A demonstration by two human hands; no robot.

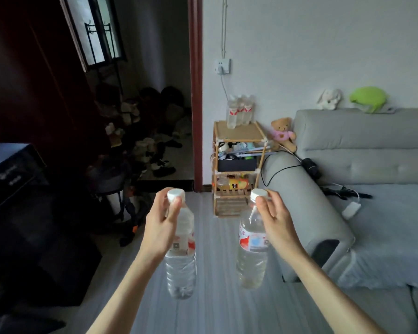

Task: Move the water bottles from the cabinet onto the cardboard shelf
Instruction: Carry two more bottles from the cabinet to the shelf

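Observation:
My left hand pinches the white cap and neck of a clear water bottle with a red-and-white label, which hangs upright in the air. My right hand holds a second, similar bottle by its cap in the same way. Ahead, against the white wall, stands the small cardboard shelf with several tiers. Three bottles with red labels stand in a tight group at the back of its top tier. The cabinet is not clearly seen.
A grey sofa fills the right side, its armrest close beside the shelf, with a cable and charger on it. A teddy bear sits between them. Dark furniture stands left; a doorway shows scattered shoes. Grey floor lies ahead.

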